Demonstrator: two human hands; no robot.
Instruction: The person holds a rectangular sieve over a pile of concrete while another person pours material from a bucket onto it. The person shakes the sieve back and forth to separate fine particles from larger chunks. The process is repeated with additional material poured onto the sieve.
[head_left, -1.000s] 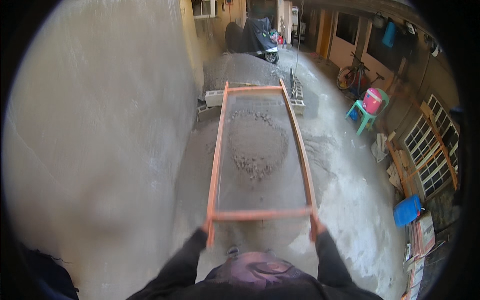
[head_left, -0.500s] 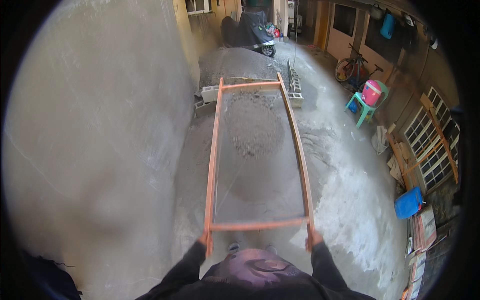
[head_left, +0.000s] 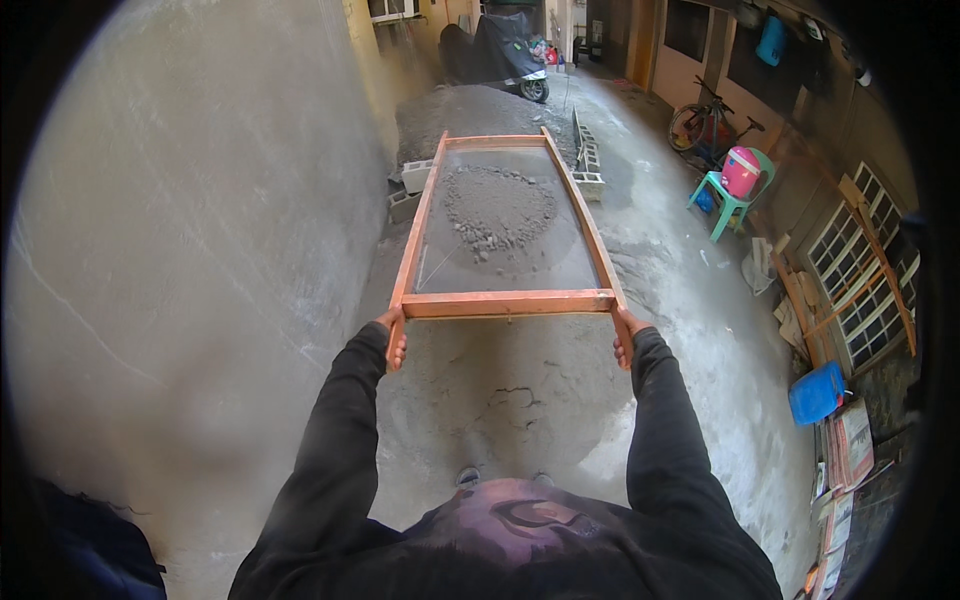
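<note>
A long wooden-framed sieve (head_left: pixel 505 304) with a fine mesh bottom stretches out ahead of me, held above the ground. My left hand (head_left: pixel 392 336) is wrapped round its left handle end, and my right hand (head_left: pixel 627 336) grips the right one. Both arms reach forward, in dark sleeves. On the mesh lies a rough round heap of grey sand and pebbles (head_left: pixel 497 208), nearer the far end, with coarser lumps along its near edge. What bears the far end of the frame is hidden.
Hollow concrete blocks (head_left: pixel 415 177) stand by the frame's far left, more (head_left: pixel 590 185) at the far right. Behind lies a gravel pile (head_left: pixel 460 108), then a covered motorcycle (head_left: pixel 500 50). A wall (head_left: pixel 200 250) runs along the left. A green chair (head_left: pixel 730 195) holds a pink jug.
The sieve has moved forward, away from my body, and my arms have stretched out with it. The heap on the mesh has shifted and looks more compact. Both hands keep their hold.
</note>
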